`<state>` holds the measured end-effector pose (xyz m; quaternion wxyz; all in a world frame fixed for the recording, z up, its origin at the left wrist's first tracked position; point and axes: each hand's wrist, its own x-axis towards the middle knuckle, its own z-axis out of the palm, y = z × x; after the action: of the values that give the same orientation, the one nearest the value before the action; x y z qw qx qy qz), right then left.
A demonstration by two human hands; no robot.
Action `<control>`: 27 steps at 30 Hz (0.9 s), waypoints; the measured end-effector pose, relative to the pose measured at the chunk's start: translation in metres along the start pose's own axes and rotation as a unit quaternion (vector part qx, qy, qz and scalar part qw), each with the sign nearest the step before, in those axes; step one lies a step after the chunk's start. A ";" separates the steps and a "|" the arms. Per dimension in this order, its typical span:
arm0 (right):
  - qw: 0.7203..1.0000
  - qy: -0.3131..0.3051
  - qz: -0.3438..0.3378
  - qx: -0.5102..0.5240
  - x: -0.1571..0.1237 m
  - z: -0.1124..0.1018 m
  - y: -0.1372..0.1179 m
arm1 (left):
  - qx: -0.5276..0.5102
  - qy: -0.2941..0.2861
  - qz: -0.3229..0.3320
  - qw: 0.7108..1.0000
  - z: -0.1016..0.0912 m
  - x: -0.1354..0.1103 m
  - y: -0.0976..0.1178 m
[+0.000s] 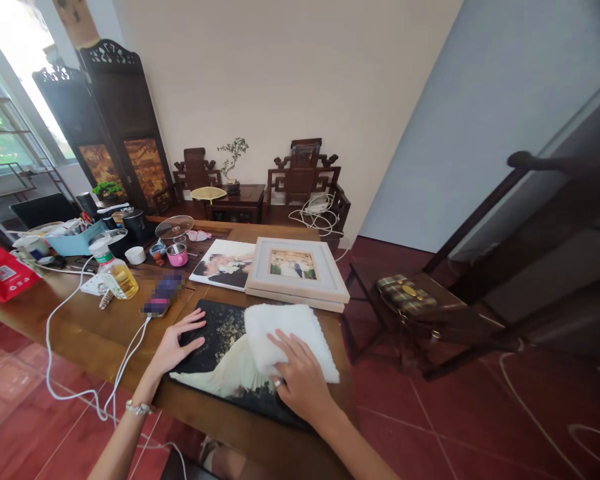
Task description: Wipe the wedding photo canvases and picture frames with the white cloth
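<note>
A large dark photo print [220, 363] lies flat on the wooden table [90, 333] near its front edge. My left hand [177, 343] rests open on the print's left edge, fingers spread flat. My right hand [300, 377] lies flat on a folded white cloth [293, 333] that sits on the print's right part. Just behind, a stack of pale picture frames [300, 270] holds a small photo, with another loose print [225, 263] to its left.
A phone [163, 293] with a white cable, an oil bottle [113, 270], cups, a pink pot [177, 253] and a red bag [3, 277] crowd the table's left. A dark chair [430, 293] stands right of the table. Carved chairs and a folding screen line the wall.
</note>
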<state>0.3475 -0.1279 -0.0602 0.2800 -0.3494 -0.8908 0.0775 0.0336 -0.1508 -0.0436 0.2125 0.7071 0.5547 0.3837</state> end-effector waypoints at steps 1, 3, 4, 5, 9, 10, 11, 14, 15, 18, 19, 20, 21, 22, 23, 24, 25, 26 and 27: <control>1.000 0.001 -0.003 0.001 0.000 0.000 0.001 | -0.003 0.001 0.000 1.000 0.000 0.000 0.000; 1.000 0.001 -0.004 0.002 0.003 0.001 0.004 | -0.008 0.004 0.001 1.000 0.000 0.000 0.000; 1.000 0.001 -0.003 0.003 0.005 0.001 0.006 | -0.009 0.006 0.001 1.000 0.001 0.000 -0.001; 1.000 0.000 -0.003 0.005 0.007 0.000 0.008 | -0.009 0.008 0.001 1.000 0.001 0.000 -0.001; 1.000 0.009 -0.005 0.013 0.009 -0.002 0.012 | -0.004 0.010 0.002 1.000 0.002 0.000 -0.002; 1.000 0.012 -0.006 0.016 0.008 -0.002 0.012 | -0.002 0.008 0.000 1.000 0.002 0.000 -0.002; 1.000 0.014 -0.008 0.018 0.008 -0.003 0.013 | 0.000 0.006 -0.002 1.000 0.002 -0.001 -0.001; 1.000 0.012 -0.010 0.024 0.007 -0.004 0.013 | 0.004 0.004 -0.006 1.000 0.001 -0.001 -0.001; 1.000 0.010 -0.010 0.026 0.007 -0.004 0.014 | 0.002 0.005 -0.007 1.000 0.001 -0.001 -0.001; 1.000 0.002 -0.003 0.029 0.008 -0.006 0.013 | -0.006 0.010 -0.011 1.000 0.001 -0.001 0.001; 1.000 0.000 0.000 0.028 0.008 -0.007 0.012 | -0.008 0.011 -0.013 1.000 0.000 -0.001 0.002; 1.000 0.000 0.004 0.027 0.007 -0.008 0.010 | -0.008 0.013 -0.016 1.000 0.000 -0.001 0.004; 1.000 -0.001 0.006 0.027 0.005 -0.009 0.007 | -0.007 0.016 -0.019 1.000 0.000 -0.001 0.005; 1.000 0.000 0.008 0.028 0.002 -0.010 0.004 | -0.005 0.017 -0.021 1.000 0.000 -0.001 0.005; 1.000 -0.001 0.008 0.031 -0.001 -0.011 0.001 | -0.003 0.020 -0.021 1.000 -0.001 -0.001 0.006; 0.999 -0.002 0.007 0.034 -0.006 -0.012 -0.002 | 0.001 0.019 -0.019 1.000 -0.001 -0.001 0.006; 0.999 -0.005 0.004 0.038 -0.010 -0.012 -0.005 | 0.005 0.014 -0.016 1.000 -0.001 -0.001 0.006; 0.999 -0.008 -0.002 0.041 -0.015 -0.012 -0.007 | 0.009 0.013 -0.013 1.000 -0.002 0.000 0.006; 0.999 -0.009 -0.009 0.044 -0.020 -0.012 -0.009 | 0.013 0.010 -0.011 1.000 -0.002 0.000 0.005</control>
<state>0.3616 -0.1484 -0.0560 0.2877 -0.3284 -0.8920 0.1173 0.0354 -0.1525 -0.0385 0.2019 0.6996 0.5694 0.3814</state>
